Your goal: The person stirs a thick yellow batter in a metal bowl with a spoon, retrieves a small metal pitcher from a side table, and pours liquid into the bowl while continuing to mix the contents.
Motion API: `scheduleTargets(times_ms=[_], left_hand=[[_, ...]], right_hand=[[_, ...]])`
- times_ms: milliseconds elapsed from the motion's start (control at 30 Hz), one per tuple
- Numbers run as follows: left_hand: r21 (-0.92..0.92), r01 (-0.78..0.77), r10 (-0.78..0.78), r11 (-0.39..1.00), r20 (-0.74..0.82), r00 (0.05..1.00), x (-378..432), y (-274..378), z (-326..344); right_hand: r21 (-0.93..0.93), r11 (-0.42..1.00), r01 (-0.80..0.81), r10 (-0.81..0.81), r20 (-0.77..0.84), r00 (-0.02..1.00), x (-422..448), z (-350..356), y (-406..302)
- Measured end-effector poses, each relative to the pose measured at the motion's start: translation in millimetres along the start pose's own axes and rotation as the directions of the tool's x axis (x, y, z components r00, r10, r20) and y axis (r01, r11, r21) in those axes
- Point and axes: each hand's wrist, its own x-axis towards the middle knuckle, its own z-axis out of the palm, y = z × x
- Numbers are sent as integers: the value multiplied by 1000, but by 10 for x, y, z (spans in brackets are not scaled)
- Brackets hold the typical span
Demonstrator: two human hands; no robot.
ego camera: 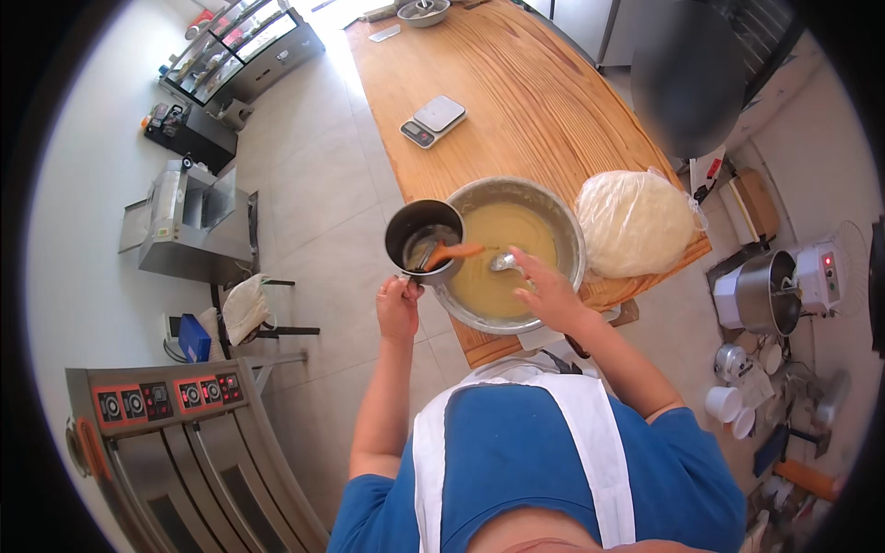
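Observation:
My left hand (397,304) grips the handle of a dark saucepan (423,207), held tilted at the left rim of a large metal bowl (572,235). Inside the pan is a brush or spatula with an orange handle (460,253), its grip sticking out over the bowl. Pale yellow batter (477,294) fills much of the bowl. Above the batter is my right hand (553,294), thumb and forefinger spread around a small rounded metal utensil (505,261). Whether the fingers grip it or only touch it, I cannot tell.
Dough in clear plastic (636,225) rests right of the bowl on the wooden table (511,83). A digital kitchen scale (434,121) lies farther back. A deck oven (180,442) stands at lower left, a dough mixer (767,290) at right.

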Motion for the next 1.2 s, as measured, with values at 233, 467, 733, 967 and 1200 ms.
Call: scheduleTargets(times_ms=[233, 467, 733, 967, 1200], left_hand=[[18, -103, 104, 995, -136, 985, 618, 33, -192], [-35, -4, -1, 999, -154, 988, 1503, -442, -323], [363, 134, -93, 922, -130, 987, 1762, -776, -304], [654, 180, -205, 735, -39, 978, 668, -729, -258], [407, 246, -150, 880, -252, 956, 209, -995, -319]], right_hand=[[-456, 819, -348, 436, 99, 895, -978, 26, 482], [-246, 813, -528, 557, 66, 828, -950, 73, 374], [-8, 831, -556, 554, -88, 828, -919, -224, 355], [51, 912, -407, 405, 48, 913, -132, 157, 832], [-468, 850, -243, 483, 508, 713, -189, -552, 298]])
